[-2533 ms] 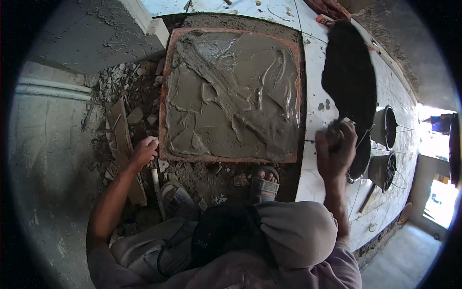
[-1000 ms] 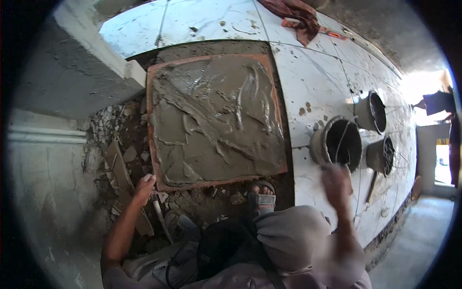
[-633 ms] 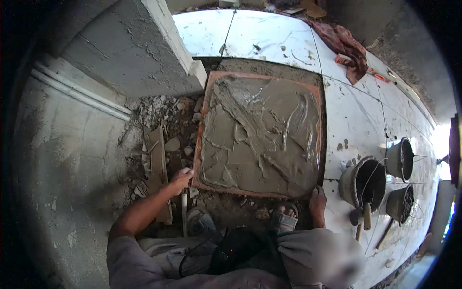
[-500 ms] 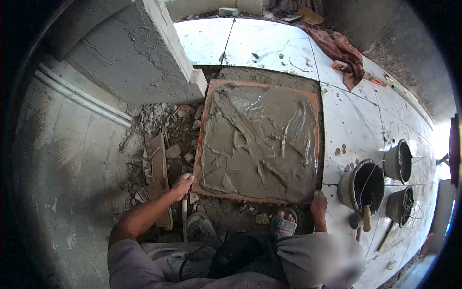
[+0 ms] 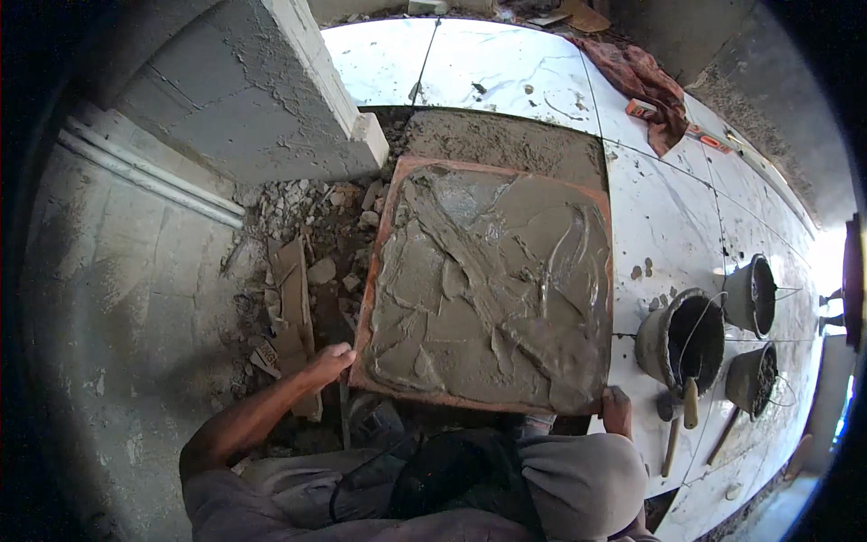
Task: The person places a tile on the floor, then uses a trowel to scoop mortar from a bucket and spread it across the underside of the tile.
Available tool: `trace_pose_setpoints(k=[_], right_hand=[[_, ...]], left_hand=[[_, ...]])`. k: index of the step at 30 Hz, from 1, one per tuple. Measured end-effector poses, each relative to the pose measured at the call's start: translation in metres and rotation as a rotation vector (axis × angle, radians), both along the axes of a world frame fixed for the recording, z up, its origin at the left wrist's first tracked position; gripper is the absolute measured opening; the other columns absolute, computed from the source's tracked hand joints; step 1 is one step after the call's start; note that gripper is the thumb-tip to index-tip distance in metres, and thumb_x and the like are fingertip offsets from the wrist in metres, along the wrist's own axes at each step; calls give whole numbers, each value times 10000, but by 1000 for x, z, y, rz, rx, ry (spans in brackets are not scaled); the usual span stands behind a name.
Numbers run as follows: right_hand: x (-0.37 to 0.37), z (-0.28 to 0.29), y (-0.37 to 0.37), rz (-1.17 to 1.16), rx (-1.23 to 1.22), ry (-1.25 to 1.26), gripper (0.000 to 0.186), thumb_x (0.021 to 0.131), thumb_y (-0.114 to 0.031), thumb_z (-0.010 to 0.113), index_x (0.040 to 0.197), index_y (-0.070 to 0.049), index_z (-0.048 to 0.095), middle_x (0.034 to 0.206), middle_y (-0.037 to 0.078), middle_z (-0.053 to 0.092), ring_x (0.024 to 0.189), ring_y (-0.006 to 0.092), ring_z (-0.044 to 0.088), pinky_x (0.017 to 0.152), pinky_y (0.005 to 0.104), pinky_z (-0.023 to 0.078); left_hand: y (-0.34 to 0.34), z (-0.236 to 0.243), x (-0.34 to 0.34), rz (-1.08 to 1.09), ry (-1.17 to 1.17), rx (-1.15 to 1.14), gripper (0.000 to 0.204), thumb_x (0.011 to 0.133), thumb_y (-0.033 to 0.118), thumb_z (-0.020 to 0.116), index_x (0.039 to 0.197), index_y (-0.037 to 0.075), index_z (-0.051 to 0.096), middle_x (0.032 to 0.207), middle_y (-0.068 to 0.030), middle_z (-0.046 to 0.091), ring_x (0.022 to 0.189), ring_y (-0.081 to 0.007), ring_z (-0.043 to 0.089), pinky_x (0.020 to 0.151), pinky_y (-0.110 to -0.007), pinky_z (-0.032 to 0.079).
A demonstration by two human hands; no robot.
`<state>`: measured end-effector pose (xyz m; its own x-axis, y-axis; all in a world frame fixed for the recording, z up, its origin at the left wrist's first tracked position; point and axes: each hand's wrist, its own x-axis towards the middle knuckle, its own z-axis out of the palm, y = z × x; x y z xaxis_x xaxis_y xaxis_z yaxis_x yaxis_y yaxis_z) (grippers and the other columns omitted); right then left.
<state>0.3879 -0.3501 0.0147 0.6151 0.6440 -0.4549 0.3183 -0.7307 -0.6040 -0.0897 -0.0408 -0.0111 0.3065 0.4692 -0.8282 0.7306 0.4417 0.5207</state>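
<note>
Between my hands is a large square tile (image 5: 372, 275) with a reddish-brown rim. Thick wet grey mortar (image 5: 488, 316), ridged and smeared, coats nearly all of its upper face. My left hand (image 5: 330, 364) grips the near left corner, its fingers closed on the edge. At the near right corner my right hand (image 5: 618, 411) holds the other end, with its fingers partly hidden. The near edge of the tile is close to my knees and covers most of my sandals. Behind its far edge a strip of rough mortar bed (image 5: 506, 140) shows.
White marbled tiles (image 5: 515, 63) border the bed behind and on the right. Three buckets (image 5: 652, 352) stand at the right, a trowel handle (image 5: 691, 406) leaning from one. Rubble (image 5: 312, 203) and torn cardboard (image 5: 291, 289) lie left, below a plastered pillar (image 5: 244, 99). A brown cloth (image 5: 646, 81) lies far right.
The tile has come toward me in both hands, mostly at its near edge. More of the mortar bed shows behind it, and my sandals are now mostly covered.
</note>
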Motion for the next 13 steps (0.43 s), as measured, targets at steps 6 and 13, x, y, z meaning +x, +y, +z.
trace_pose_setpoints(k=[6, 13], right_hand=[[-9, 8, -30, -338, 200, 187, 204, 874, -178, 519, 970, 0, 544, 631, 32, 526, 510, 110, 474, 452, 257, 382], [-10, 100, 10, -499, 637, 374, 288, 829, -109, 553, 1089, -70, 435, 830, 98, 565, 612, 129, 573, 576, 264, 531]], left_hand=[[-12, 17, -23, -98, -24, -57, 399, 921, 296, 471, 1184, 1, 418, 1027, -68, 479, 955, -172, 440, 836, -363, 384], [6, 128, 11, 148, -365, 139, 538, 854, 284, 577, 1294, 105, 325, 1069, -67, 498, 999, -119, 446, 861, -345, 382]])
